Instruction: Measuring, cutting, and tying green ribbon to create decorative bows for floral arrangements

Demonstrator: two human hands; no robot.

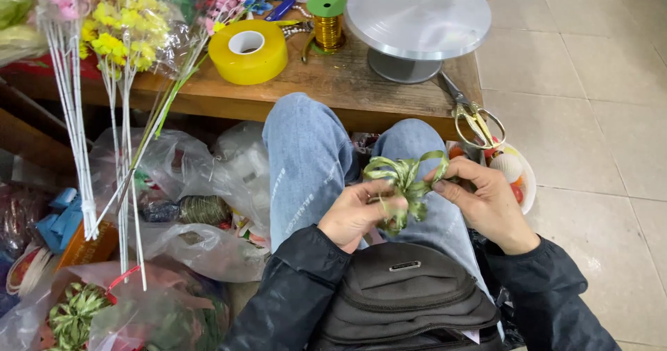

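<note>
Over my lap, both hands work a small green ribbon bow point(405, 178) with several loops. My left hand point(354, 213) pinches the bow's lower middle between thumb and fingers. My right hand point(486, 199) grips its right side, fingers curled around a loop. My knees in blue jeans point(306, 156) lie beneath, and a black waist bag point(403, 292) rests against my belly.
A low wooden table point(347, 83) ahead carries a yellow tape roll point(248, 51), a gold wire spool with a green cap point(327, 21), a grey turntable point(417, 17) and gold-handled scissors point(476, 118). Artificial flower stems point(121, 80) and plastic bags point(187, 184) crowd the left. A bowl of small items point(517, 177) sits at right.
</note>
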